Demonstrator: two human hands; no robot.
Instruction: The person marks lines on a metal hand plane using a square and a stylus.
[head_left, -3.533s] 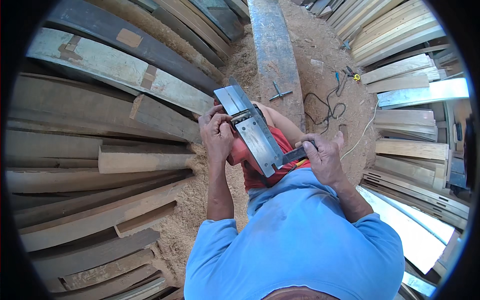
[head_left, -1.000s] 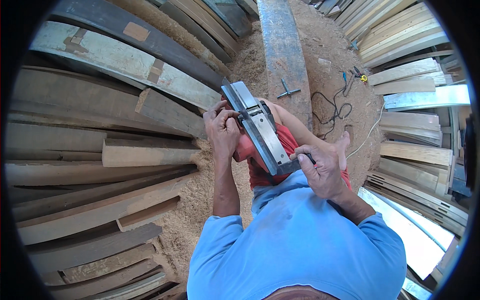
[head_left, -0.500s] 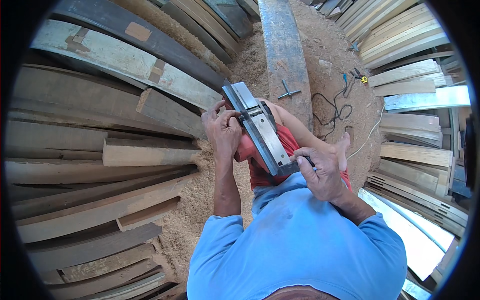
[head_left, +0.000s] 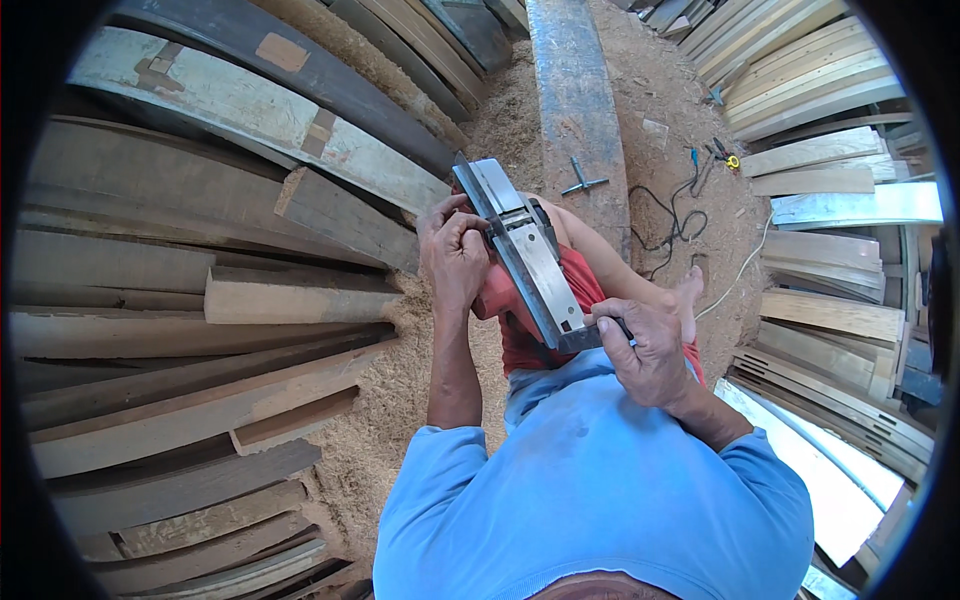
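An upturned electric hand planer (head_left: 541, 262) rests over my lap, its bright metal sole facing up and its red body below. A long grey metal strip (head_left: 520, 270) runs along its left edge. My left hand (head_left: 458, 250) is closed at the planer's left side, with thumb and fingertips bent onto the edge near the blade slot. At the near end my right hand (head_left: 645, 352) is closed around a small dark part by the planer; its fingers partly hide that part. The planer's underside and the left hand's far fingers are hidden.
Stacked boards (head_left: 120, 260) crowd the left, and more planks (head_left: 810, 75) line the right. Ahead, a T-shaped metal tool (head_left: 583, 180) lies on a long worn board (head_left: 575, 90). A black cable (head_left: 665, 225) and a yellow-and-black tool (head_left: 732, 161) lie on the sawdust-covered floor.
The planer and my left hand have shifted slightly to the right in the picture, as has the background at the top. Both hands keep their grips, with little other movement.
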